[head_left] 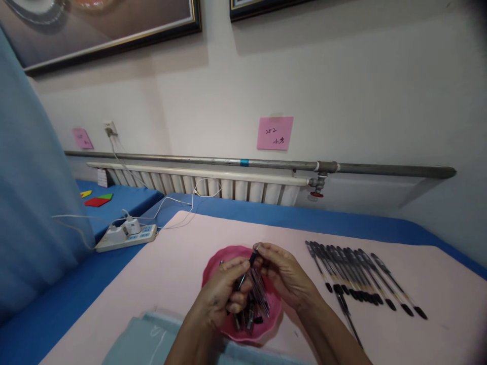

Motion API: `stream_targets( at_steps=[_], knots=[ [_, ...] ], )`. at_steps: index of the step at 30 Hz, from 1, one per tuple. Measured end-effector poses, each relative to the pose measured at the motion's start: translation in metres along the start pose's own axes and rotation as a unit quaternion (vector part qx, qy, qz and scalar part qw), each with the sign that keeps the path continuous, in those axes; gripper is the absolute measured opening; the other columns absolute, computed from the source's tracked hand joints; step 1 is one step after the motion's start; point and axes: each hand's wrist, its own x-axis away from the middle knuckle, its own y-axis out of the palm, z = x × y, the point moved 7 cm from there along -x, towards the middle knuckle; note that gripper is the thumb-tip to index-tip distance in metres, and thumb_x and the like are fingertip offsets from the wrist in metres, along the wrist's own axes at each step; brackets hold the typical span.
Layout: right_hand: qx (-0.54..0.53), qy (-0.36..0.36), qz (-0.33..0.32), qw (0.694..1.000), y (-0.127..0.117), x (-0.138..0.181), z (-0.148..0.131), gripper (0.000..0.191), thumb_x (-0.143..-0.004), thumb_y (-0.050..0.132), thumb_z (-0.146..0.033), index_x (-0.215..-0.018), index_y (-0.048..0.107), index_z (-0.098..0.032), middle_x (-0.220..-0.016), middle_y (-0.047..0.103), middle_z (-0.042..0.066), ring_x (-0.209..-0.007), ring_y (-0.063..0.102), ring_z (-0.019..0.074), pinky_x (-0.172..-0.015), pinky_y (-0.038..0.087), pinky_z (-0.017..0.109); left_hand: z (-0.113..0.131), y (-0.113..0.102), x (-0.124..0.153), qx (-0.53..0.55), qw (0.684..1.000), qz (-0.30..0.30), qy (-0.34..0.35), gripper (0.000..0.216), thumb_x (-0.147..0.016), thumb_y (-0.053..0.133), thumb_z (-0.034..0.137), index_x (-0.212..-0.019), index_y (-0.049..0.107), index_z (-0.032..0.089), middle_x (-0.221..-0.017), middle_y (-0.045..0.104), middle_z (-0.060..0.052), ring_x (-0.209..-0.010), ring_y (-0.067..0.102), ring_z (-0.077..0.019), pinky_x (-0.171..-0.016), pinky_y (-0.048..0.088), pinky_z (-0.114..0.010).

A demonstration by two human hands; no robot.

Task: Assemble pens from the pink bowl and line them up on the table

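Two bare forearms (330, 332) come in from the near edge, beside a pale blue cloth (133, 339) at near left. The left hand (224, 291) and right hand (283, 271) meet above a pink bowl (206, 274) of loose pen parts (261, 299). Between them is a slim, dark pen piece (252, 258), slanting up to the right: the left fingers pinch its lower length, and the right thumb and fingertips pinch its upper end. It would likely go best with the left grip firm, both ends kept in one line and the right fingers pressing straight, without bending the thin barrel; working over the bowl should catch anything dropped. To the right, a row of black pens (353, 268) lies side by side, with another pen (348, 315) nearer. A pale pink sheet (152, 274) covers much of the blue tabletop (243, 207). At far left are a white power strip (125, 241) and a blue curtain (26, 167); behind, a white radiator (228, 189) lines a pale wall (361, 86) bearing a pink note (275, 133) and framed pictures (114, 30).
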Motion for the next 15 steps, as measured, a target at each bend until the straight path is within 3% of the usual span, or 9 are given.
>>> stream_targets(
  at_steps=[9, 15],
  knots=[
    [0.023, -0.003, -0.05, 0.998, 0.0095, 0.0063, -0.0079, 0.02, -0.058, 0.08, -0.027, -0.066, 0.067, -0.014, -0.056, 0.054, -0.003, -0.052, 0.045, 0.008, -0.052, 0.037, 0.02, -0.0016, 0.0055, 0.0036, 0.04, 0.995, -0.083, -0.042, 0.033, -0.074, 0.063, 0.044, -0.079, 0.04, 0.022, -0.048, 0.038, 0.01, -0.033, 0.012, 0.0, -0.033, 0.004, -0.014],
    [0.049, -0.018, -0.047, 0.998, 0.009, 0.006, -0.0089, 0.021, -0.059, 0.079, -0.029, -0.064, 0.066, -0.014, -0.053, 0.054, -0.003, -0.051, 0.044, 0.0083, -0.049, 0.032, 0.021, -0.0006, 0.0028, 0.0039, 0.015, 0.998, -0.058, -0.034, 0.033, -0.075, 0.061, 0.045, -0.076, 0.038, 0.022, -0.049, 0.039, 0.01, -0.034, 0.013, 0.0, -0.034, 0.004, -0.015]
  ],
)
